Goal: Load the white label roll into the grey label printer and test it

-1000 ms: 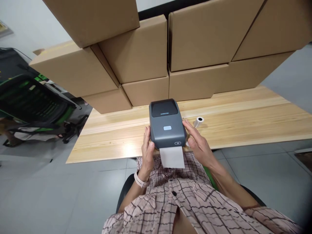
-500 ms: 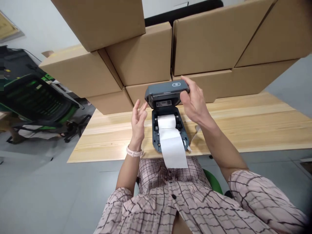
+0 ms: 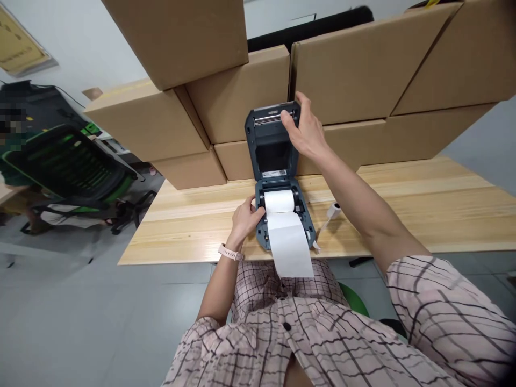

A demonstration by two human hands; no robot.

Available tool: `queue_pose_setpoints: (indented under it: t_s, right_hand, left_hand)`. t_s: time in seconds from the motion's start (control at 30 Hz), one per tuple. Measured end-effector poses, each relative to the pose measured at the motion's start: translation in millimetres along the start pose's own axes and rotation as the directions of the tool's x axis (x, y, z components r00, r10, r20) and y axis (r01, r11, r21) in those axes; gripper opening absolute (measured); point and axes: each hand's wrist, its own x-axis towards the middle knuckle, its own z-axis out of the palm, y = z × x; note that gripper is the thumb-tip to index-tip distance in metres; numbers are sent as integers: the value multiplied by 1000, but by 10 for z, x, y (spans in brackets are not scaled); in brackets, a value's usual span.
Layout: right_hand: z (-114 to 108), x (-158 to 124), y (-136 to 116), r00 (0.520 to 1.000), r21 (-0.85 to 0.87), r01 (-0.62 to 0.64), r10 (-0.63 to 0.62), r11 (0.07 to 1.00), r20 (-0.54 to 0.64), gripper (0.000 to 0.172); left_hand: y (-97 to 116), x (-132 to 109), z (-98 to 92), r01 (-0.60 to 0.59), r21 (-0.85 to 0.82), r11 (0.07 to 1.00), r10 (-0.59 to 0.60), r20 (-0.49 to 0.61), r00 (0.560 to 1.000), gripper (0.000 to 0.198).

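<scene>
A dark grey label printer [image 3: 305, 216] stands on the wooden table with its lid [image 3: 272, 150] raised nearly upright. My right hand [image 3: 307, 131] is closed on the lid's upper right corner, thumb on the inner face. Low on the left, my left hand [image 3: 244, 221] grips the side of the printer's base, thumb on its rim. A white label roll [image 3: 279, 201] sits inside the base. From it a paper strip [image 3: 291, 250] runs out over the front and hangs past the table edge.
Stacked cardboard boxes [image 3: 346, 75] line the back of the wooden table [image 3: 423, 209]. Right of the printer lies a small white roll [image 3: 334, 211] with a loose tail. An office chair [image 3: 72, 161] and a partly visible person are at the far left.
The printer lid has swung further up and back with my right hand on it. My left hand, open beside the printer before, has come down onto the base's left side.
</scene>
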Motion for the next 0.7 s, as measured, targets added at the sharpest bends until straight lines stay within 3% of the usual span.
queue_pose_setpoints:
  t_s: [0.1,0.17,0.23,0.27,0.3,0.37,0.43,0.5,0.57,0.7]
  right_hand:
    - [-132,-226,-144,994,10,63,-61,998,-93,82]
    - [-227,-512,-254,984,-2,115,-114,993,-135,69]
    - [-279,-800,-323,980,2,194,-194,981,39,50]
    - [-282,-912,-334,950,20,239,-238,971,204,43]
    - [-269,-990,-331,884,35,276,-268,960,384,38]
    - [-198,-1039,-300,695,10,324,-245,946,676,44]
    - [-82,-977,-266,554,-76,356,-145,931,820,61]
    - [52,-876,-256,459,-117,371,-72,921,885,78]
    - [169,-793,-264,406,-90,355,-66,930,911,88]
    - [181,-726,-232,419,40,304,-171,952,892,90]
  left_hand:
    - [21,-10,-21,28,-14,1000,-27,39,999,62]
    - [18,-12,-6,26,-34,999,-25,42,999,63]
    - [14,-10,11,20,-29,999,-19,45,999,62]
    - [14,-9,17,18,-26,1000,-17,48,999,62]
    - [15,-7,20,16,-23,1000,-15,51,999,62]
    - [20,-6,17,15,-21,1000,-13,53,999,62]
    - [30,-6,5,6,-8,1000,-5,56,998,61]
    - [45,-7,-17,-22,26,999,20,70,997,57]
    - [63,-7,-44,-59,75,995,52,94,994,52]
    - [82,-1,-78,-103,118,988,88,126,988,49]
